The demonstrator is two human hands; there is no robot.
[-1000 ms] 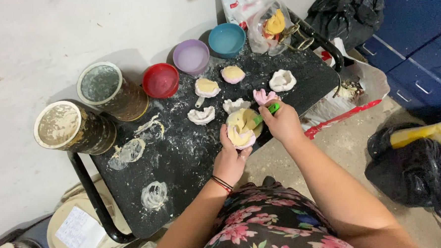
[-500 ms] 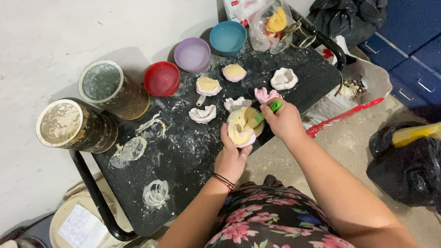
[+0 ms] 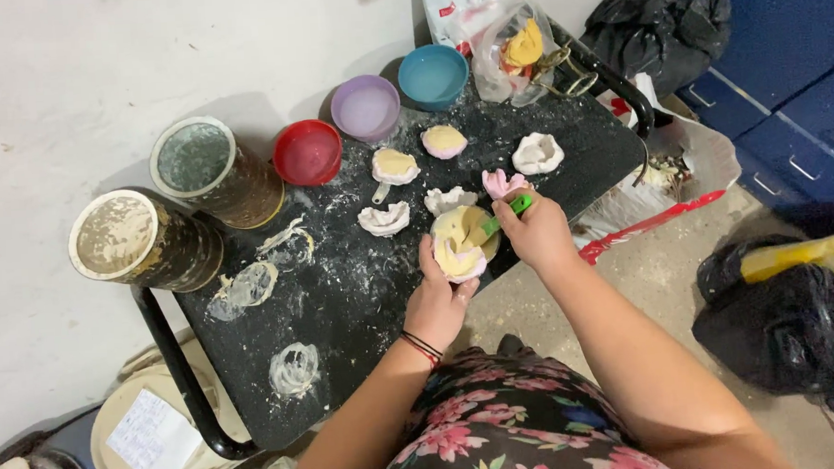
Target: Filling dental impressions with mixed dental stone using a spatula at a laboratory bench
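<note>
The flower mould point(image 3: 463, 247) sits over the edge of the black table point(image 3: 345, 294), cupped from below in the left hand point(image 3: 439, 299) — fingers curled round it. It looks soft, bendy and light; best held underneath. The right hand point(image 3: 539, 231) pinches a green stick point(image 3: 505, 214), poking inside.

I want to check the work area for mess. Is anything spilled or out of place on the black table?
Yes. Whitish dried rings and smears mark the black table, most below the two crusted tins. Nothing is tipped over.
</note>
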